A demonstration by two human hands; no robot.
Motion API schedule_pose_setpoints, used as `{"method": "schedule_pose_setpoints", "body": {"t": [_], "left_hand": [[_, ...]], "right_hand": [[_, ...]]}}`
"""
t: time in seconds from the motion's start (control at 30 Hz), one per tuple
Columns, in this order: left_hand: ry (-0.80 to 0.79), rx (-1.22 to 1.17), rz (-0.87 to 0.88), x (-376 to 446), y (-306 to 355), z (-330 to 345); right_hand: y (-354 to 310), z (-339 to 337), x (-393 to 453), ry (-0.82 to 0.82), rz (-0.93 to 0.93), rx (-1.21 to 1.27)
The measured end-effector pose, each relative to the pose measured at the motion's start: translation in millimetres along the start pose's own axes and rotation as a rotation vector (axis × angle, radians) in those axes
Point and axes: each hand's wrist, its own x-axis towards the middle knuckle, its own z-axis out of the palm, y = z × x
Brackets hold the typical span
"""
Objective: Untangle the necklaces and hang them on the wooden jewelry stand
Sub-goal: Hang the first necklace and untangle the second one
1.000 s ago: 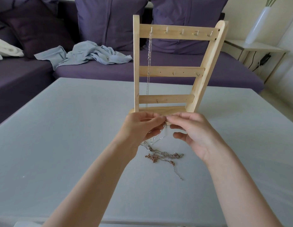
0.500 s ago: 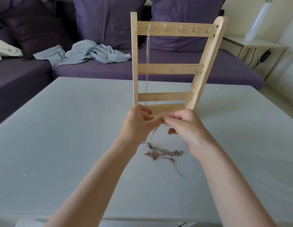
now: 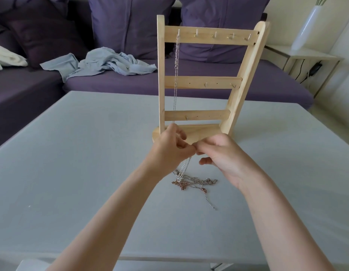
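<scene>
While both hands met just in front of the wooden jewelry stand (image 3: 208,79), I read the scene as mid-untangle: the left hand (image 3: 170,148) and the right hand (image 3: 222,155) had their fingertips pinched together on a silver chain (image 3: 186,166), thumb against forefinger on each side, the other fingers loosely curled. That chain ran down from the pinch into the tangle of necklaces (image 3: 191,182), a small heap of silver and rose-coloured links lying on the grey table (image 3: 72,163) between my wrists, with one loose tail and clasp trailing off toward the right. One necklace (image 3: 176,79) hung already from the leftmost hook of the top bar, dropping straight past the lower bars; the other hooks were bare. I judged these chains to be very light, limp and fine, with no stiffness to push against, so any tug would likely tighten a knot rather than free it, and thin links could kink or snap. The sensible hold seemed to be close to the knot, a fingertip pinch on each side, teasing loops apart gently, then taking the freed chain near its clasp to lift it to a hook. Exactly where the pinch sat on the chain I could not tell, since the fingers hid it.
</scene>
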Motion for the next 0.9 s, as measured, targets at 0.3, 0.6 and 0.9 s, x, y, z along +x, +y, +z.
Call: {"method": "schedule_pose_setpoints", "body": {"t": [0.3,0.6,0.9], "left_hand": [[-0.002,-0.521,-0.176,0.0,0.3,-10.2],[-0.029,-0.606,-0.177,0.8,4.5,-12.7],[-0.078,-0.668,-0.188,1.8,4.0,-14.8]], "right_hand": [[-8.5,-7.5,-5.8,0.026,-0.098,0.117],[-7.8,-6.9,-7.0,-0.051,-0.019,0.144],[-8.0,-8.3,-6.8,0.007,-0.070,0.171]]}}
